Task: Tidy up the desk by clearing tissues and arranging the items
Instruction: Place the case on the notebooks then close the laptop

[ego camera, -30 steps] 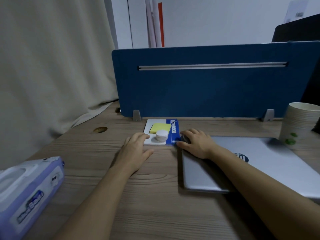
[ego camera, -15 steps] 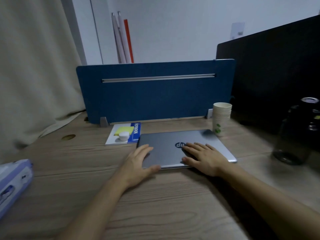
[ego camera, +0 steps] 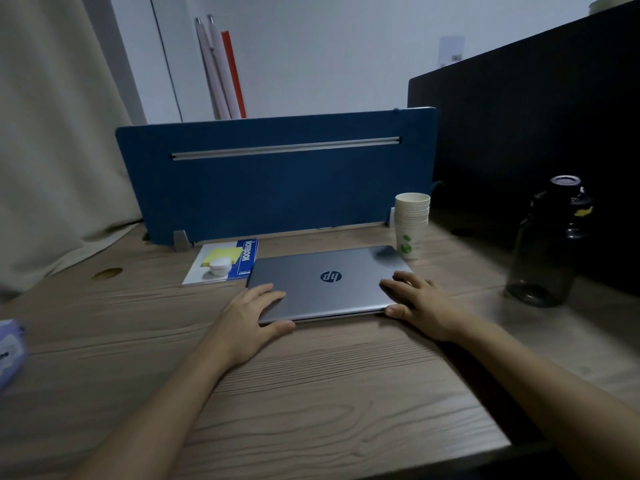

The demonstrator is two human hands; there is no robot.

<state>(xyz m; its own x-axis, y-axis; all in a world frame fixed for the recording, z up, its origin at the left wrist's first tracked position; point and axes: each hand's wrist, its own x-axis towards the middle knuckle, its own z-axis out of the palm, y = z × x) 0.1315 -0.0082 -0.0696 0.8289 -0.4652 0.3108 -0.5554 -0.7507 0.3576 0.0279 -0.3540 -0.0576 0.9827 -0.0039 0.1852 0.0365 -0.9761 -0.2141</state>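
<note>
A closed silver laptop (ego camera: 329, 268) lies flat on the wooden desk (ego camera: 311, 393), just in front of the blue divider. My left hand (ego camera: 251, 318) grips its near left corner, fingers on the lid and thumb at the front edge. My right hand (ego camera: 420, 301) holds the near right corner the same way. To the laptop's left lies a white and blue notebook (ego camera: 247, 259) with a yellow sticky pad (ego camera: 221, 255) and a small round white case (ego camera: 220, 266) on top. A pack of wipes (ego camera: 10, 351) shows at the left edge.
A blue divider panel (ego camera: 277, 188) stands along the desk's back. A stack of paper cups (ego camera: 411, 225) stands by the laptop's far right corner. A dark water bottle (ego camera: 547, 244) stands at the right before a black partition. A curtain hangs left.
Both hands moved from the notebook onto the laptop, then spread apart to its two near corners. The laptop now sits squarer to the divider. The view swung right.
</note>
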